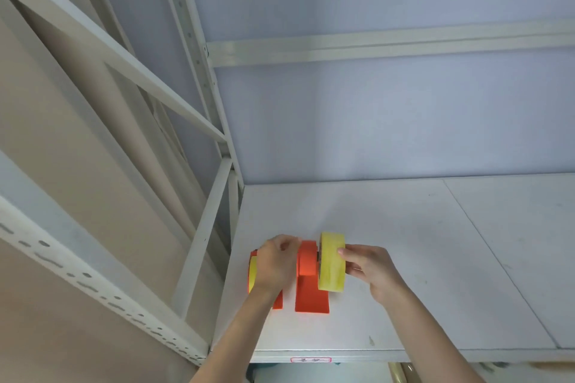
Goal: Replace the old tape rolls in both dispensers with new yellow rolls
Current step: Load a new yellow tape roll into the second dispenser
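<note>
Two orange tape dispensers stand side by side on a white shelf board (420, 258). The right dispenser (309, 286) has a yellow tape roll (331, 261) against its right side, upright on edge. My right hand (371, 270) grips that roll from the right. My left hand (275, 261) lies over the top of the left dispenser (251, 283), which carries a yellow roll (252, 272) that is mostly hidden. Whether the left fingers close on the dispenser body I cannot tell.
A white metal rack frame (202, 236) with slotted uprights rises to the left of the shelf. A pale blue wall closes the back. A red-bordered label (310, 360) sits on the shelf's front edge.
</note>
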